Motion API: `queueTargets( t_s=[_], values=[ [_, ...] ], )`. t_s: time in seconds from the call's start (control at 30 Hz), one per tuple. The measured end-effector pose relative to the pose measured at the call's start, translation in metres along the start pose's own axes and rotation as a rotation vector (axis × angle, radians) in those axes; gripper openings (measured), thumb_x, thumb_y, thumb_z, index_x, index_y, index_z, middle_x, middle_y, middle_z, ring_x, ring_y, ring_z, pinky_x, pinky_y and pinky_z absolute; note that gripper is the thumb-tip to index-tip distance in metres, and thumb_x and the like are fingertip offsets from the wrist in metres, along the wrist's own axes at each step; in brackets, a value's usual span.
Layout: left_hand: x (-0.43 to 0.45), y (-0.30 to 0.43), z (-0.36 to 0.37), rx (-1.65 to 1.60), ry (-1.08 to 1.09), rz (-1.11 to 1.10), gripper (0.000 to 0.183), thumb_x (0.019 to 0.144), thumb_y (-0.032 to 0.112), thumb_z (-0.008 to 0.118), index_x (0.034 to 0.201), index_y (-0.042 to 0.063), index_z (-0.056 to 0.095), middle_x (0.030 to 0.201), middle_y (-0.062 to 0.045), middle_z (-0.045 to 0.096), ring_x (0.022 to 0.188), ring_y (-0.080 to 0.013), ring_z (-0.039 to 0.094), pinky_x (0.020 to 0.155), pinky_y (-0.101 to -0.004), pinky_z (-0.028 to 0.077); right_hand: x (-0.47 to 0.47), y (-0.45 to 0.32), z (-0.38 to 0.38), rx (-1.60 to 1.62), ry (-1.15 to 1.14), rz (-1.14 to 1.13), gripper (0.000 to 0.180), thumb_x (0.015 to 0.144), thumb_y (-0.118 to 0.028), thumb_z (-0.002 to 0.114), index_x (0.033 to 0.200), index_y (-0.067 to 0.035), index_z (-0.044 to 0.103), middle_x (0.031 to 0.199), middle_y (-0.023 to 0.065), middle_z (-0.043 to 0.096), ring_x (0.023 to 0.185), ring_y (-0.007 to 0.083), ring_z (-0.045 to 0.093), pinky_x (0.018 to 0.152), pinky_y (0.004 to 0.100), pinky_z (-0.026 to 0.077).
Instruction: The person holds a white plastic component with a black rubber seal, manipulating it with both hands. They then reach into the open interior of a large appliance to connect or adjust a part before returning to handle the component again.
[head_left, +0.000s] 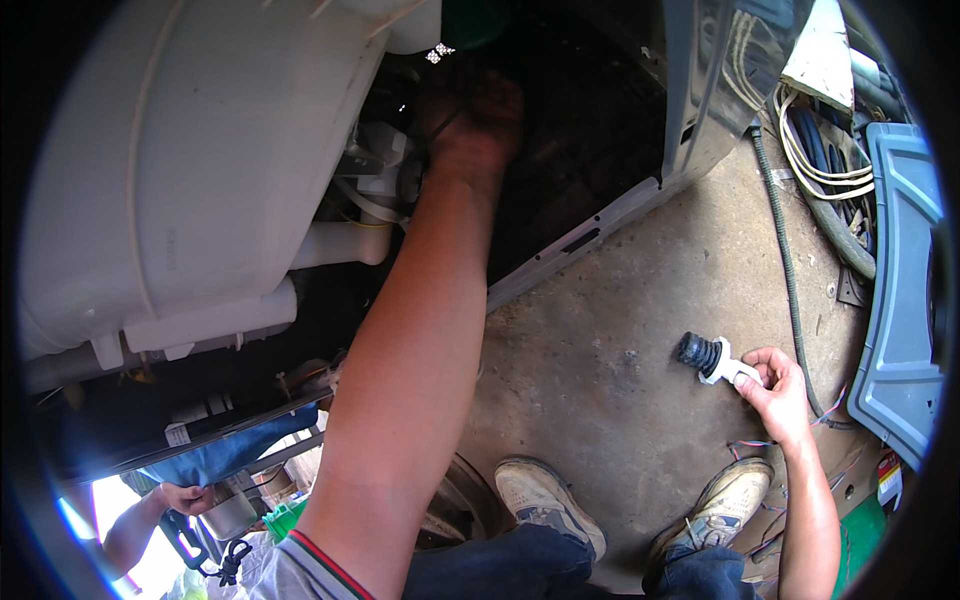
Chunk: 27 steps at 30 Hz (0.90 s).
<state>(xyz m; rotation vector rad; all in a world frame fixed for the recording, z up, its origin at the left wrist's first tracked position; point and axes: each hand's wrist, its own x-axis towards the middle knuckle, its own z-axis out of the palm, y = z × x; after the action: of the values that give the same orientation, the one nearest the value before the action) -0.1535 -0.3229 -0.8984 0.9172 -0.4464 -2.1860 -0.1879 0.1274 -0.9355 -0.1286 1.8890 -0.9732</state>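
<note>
My left hand (472, 112) reaches deep into the dark, open cabinet of an appliance that looks like a washing machine. Its fingers are in shadow, so what they touch is hidden. Beside the wrist, white plastic fittings (386, 161) and a white pipe elbow (352, 244) sit under a large pale plastic tub (202, 150). At the lower right, my right hand (776, 390) pinches a white plastic fitting (726, 366) between thumb and fingers. A black ribbed rubber piece (699, 352) is on the fitting's far end, held above the concrete floor.
The cabinet's metal edge (577, 244) runs diagonally across the view. A dark corrugated hose (784, 240), white cables (810, 176) and a blue-grey plastic panel (892, 300) lie at the right. At the lower left, another person's hand (186, 497) is near a metal container (231, 514).
</note>
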Motion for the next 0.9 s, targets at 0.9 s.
queueTargets(
  t_s=[0.9],
  values=[
    [0.015, 0.012, -0.021, -0.013, -0.197, -0.145, 0.018, 0.090, 0.029, 0.053, 0.080, 0.014, 0.056, 0.068, 0.000, 0.052, 0.065, -0.0167, 0.052, 0.060, -0.0311, 0.043, -0.002, -0.003, -0.001, 0.019, -0.032, 0.001, 0.027, 0.078, -0.002, 0.073, 0.102, 0.001, 0.062, 0.076, -0.0008, 0.062, 0.068, 0.0056, 0.054, 0.063, 0.0214, 0.044]
  ],
)
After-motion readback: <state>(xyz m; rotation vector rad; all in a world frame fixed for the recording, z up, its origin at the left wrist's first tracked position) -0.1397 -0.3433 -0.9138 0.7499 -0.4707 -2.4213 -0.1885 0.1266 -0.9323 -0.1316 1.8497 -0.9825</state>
